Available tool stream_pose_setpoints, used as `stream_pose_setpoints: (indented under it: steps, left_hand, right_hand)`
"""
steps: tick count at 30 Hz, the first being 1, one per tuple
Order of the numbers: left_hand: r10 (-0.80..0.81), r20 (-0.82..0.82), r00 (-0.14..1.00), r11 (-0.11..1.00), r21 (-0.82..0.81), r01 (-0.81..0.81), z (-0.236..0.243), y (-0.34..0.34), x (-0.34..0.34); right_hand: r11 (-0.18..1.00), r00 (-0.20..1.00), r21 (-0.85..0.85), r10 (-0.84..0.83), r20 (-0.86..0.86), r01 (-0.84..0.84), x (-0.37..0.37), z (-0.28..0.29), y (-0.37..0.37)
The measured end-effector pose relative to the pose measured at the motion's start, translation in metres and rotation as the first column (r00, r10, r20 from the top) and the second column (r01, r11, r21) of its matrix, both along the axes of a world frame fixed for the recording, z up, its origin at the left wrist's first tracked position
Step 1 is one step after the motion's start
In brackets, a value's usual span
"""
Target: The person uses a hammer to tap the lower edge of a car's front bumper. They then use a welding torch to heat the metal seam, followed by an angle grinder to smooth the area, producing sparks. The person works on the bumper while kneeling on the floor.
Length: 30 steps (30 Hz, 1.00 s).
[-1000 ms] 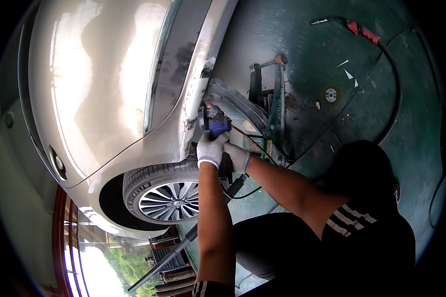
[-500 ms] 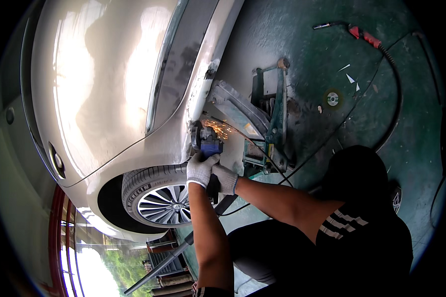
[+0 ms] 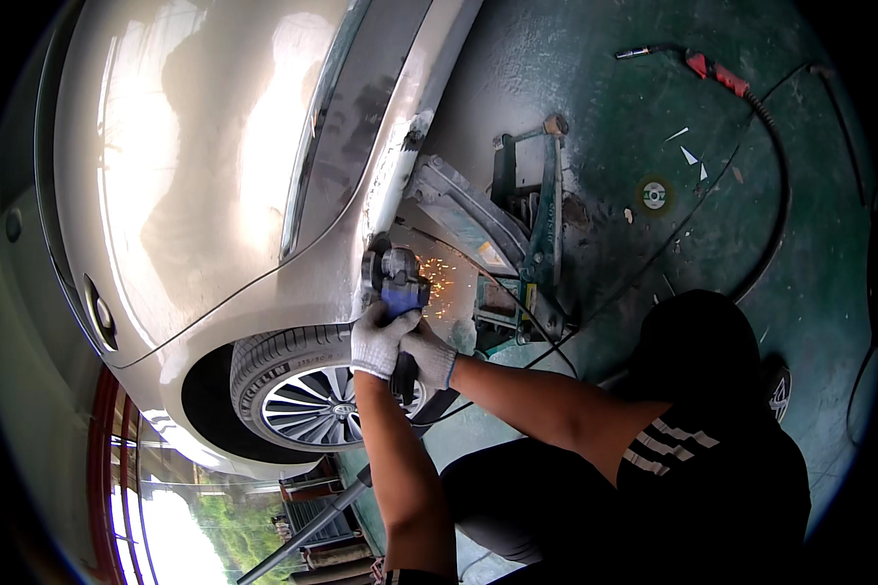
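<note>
Both my hands wear pale knitted gloves and are closed around a blue and black angle grinder [image 3: 402,295]. My left hand [image 3: 377,341] grips its body just behind the head. Right beside it, my right hand [image 3: 428,354] wraps the rear part, whose black end shows below. The grinder's head is at the lower edge of a beige car [image 3: 215,175], in front of the wheel [image 3: 332,409]. Orange sparks [image 3: 441,283] spray off to the right of the head. Its disc is hidden. Above the grinder, the sill [image 3: 390,180] has a whitish stretch and a dark, rough patch.
A green floor jack [image 3: 546,224] reaches toward the sill, its long handle [image 3: 312,526] lower left. Black cables cross the green floor. A welding torch [image 3: 717,73] with a red grip lies upper right. Nearby are a loose disc [image 3: 654,195] and white scraps [image 3: 690,155].
The grinder and both hands have shifted slightly left and down in the picture, along the car's edge. The spray of sparks looks more scattered now.
</note>
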<state>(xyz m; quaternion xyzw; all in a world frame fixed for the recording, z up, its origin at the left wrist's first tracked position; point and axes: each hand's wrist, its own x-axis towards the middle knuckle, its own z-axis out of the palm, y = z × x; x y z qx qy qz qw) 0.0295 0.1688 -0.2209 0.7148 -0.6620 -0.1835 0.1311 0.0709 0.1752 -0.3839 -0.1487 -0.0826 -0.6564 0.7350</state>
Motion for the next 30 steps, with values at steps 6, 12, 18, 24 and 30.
stream_pose_setpoints:
  steps: [6, 12, 18, 24, 30]
  left_hand:
    - [0.049, -0.229, 0.972, 0.999, -0.005, -0.052, -0.008, 0.019, 0.03]
    - [-0.011, -0.159, 0.987, 1.0, -0.03, 0.006, -0.009, 0.004, 0.014]
    - [-0.051, -0.251, 0.967, 0.998, -0.059, 0.037, -0.006, 0.008, 0.02]
    - [0.014, -0.186, 0.983, 0.998, -0.059, -0.026, -0.028, 0.001, 0.018]
    - [0.067, 0.115, 0.991, 0.997, -0.051, -0.061, -0.031, -0.009, 0.011]
  right_hand:
    - [0.946, 0.957, 0.146, 0.281, 0.063, -0.288, -0.038, 0.021, 0.029]
    - [0.973, 0.983, 0.141, 0.183, 0.003, -0.182, -0.043, 0.014, 0.007]
    - [0.984, 0.967, 0.03, 0.178, -0.181, -0.175, -0.061, 0.015, 0.004]
    - [0.953, 0.945, 0.007, 0.299, 0.135, -0.303, -0.046, -0.002, 0.005]
    - [0.979, 0.979, -0.166, 0.084, -0.188, -0.116, -0.046, -0.016, 0.003]
